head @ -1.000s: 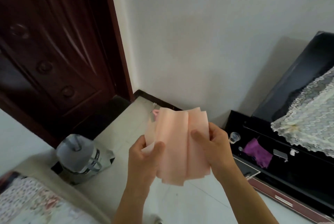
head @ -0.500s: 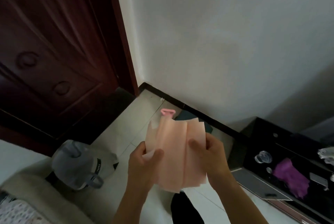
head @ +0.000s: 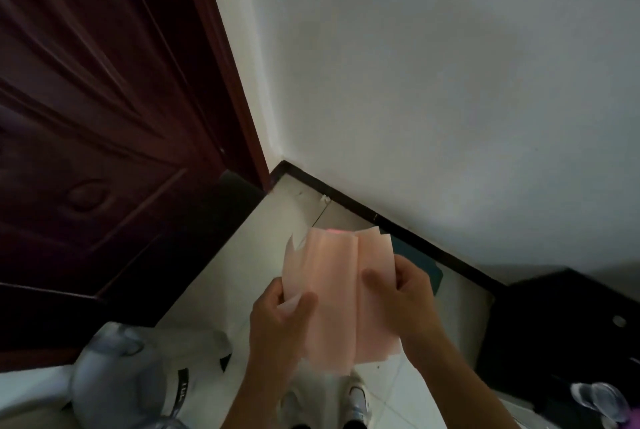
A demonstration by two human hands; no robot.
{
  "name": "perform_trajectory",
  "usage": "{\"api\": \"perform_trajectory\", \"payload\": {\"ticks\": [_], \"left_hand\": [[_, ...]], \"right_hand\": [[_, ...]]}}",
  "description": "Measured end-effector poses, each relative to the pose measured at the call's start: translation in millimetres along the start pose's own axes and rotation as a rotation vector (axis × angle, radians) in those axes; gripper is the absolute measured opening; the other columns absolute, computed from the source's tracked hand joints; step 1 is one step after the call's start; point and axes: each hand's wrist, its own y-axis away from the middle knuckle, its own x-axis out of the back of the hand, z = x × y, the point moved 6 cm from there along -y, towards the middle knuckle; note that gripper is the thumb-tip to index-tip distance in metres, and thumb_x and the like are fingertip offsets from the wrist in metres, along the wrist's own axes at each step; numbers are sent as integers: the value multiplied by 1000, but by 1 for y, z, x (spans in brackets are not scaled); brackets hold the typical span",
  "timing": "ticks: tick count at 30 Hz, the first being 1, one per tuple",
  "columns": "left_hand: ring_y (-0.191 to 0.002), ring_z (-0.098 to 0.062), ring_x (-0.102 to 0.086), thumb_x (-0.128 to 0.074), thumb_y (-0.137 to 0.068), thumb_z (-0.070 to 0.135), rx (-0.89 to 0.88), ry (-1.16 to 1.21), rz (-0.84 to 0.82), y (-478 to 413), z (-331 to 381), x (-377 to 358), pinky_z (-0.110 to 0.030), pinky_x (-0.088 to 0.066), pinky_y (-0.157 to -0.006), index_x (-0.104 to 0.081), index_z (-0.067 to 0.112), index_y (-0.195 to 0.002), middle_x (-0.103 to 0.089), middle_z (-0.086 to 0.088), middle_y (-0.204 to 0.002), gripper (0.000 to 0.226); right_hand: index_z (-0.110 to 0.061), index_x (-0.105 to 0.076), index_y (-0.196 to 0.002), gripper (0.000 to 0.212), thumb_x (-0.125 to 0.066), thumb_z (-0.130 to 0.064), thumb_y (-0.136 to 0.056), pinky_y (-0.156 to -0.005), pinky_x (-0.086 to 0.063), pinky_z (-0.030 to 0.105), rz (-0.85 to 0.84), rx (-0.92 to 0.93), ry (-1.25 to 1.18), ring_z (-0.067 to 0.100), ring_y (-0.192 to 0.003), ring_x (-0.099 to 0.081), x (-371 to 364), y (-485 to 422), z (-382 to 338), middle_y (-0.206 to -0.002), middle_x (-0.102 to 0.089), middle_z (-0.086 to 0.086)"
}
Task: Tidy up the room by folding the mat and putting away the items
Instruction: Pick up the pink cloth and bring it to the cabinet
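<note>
Both hands hold the folded pink mat [head: 337, 293] upright above the tiled floor [head: 291, 210], in front of the room's corner. The left hand [head: 280, 319] pinches its left edge, thumb on the front. The right hand [head: 410, 297] grips the right edge, thumb across the front. A grey bag [head: 114, 380] lies near left, below a dark wooden door [head: 104, 116].

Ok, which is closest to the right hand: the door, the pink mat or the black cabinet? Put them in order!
1. The pink mat, held by the right hand.
2. The black cabinet, on its right side.
3. The dark wooden door, far off left.
</note>
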Motion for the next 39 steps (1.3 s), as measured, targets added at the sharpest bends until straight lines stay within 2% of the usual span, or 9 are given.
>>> {"api": "perform_trajectory", "payload": {"ticks": [5,11,16,19,23,28,32,35,39], "left_hand": [[-72,-23,-71,-68,-64,39,42,-20,-19,-93,-21,-10,-48,-61,-61,-69,21,-82,-72,2,-73,25],[-70,-21,-70,-67,-70,35,-3,-103,-94,-195,-48,-21,-35,-57,-54,-67,17,-83,-71,1,-74,22],[-71,-25,-69,-66,-72,35,-13,-188,-127,-268,-104,-49,-48,-59,-56,-65,14,-82,-71,-2,-76,23],[-72,-24,-70,-68,-77,32,-3,-215,-135,-299,-146,-64,-46,-61,-55,-64,15,-85,-71,1,-79,20],[-74,-19,-69,-71,-87,15,12,-279,-121,-350,-212,-84,-23,-53,-47,-65,10,-91,-70,0,-85,9],[-73,-13,-67,-69,-88,15,31,-326,-132,-399,-287,-108,-15,-48,-46,-63,10,-92,-69,2,-87,9],[-74,-14,-66,-69,-87,19,32,-393,-120,-433,-331,-121,-29,-54,-50,-62,11,-92,-68,4,-84,11],[-73,-14,-64,-69,-86,19,34,-446,-126,-459,-360,-133,-29,-52,-54,-61,11,-90,-66,7,-82,12],[-71,-14,-62,-68,-86,18,27,-510,-169,-492,-399,-151,-26,-47,-53,-59,11,-90,-63,9,-80,12]], "right_hand": [[-25,-67,-91,13,-65,-13,-91,-70,-59,38,43,-67,0,22,-83,-68,-47,-74,20,-87,-70,-2],[-27,-68,-91,12,-65,-15,-91,-77,-61,49,111,-103,-25,20,-83,-69,-101,-149,53,-86,-71,-5],[-25,-67,-90,6,-66,-19,-90,-79,-61,52,139,-169,-6,22,-83,-68,-131,-211,118,-86,-71,-2],[-21,-68,-92,2,-67,-21,-90,-78,-60,55,122,-201,29,24,-83,-69,-150,-246,165,-87,-71,0],[-17,-68,-89,3,-67,-20,-88,-72,-60,57,100,-208,67,30,-81,-70,-180,-292,227,-84,-71,6],[-17,-67,-88,2,-65,-18,-89,-73,-61,55,90,-238,58,29,-80,-69,-212,-332,303,-84,-71,6],[-20,-67,-91,4,-67,-17,-90,-73,-61,46,90,-283,38,22,-80,-69,-229,-356,353,-86,-71,1],[-19,-66,-95,7,-66,-13,-91,-71,-58,39,84,-319,34,18,-81,-68,-240,-375,385,-89,-71,0],[-19,-66,-102,13,-64,-11,-91,-79,-60,47,75,-392,54,20,-88,-68,-256,-399,430,-95,-70,1]]}}
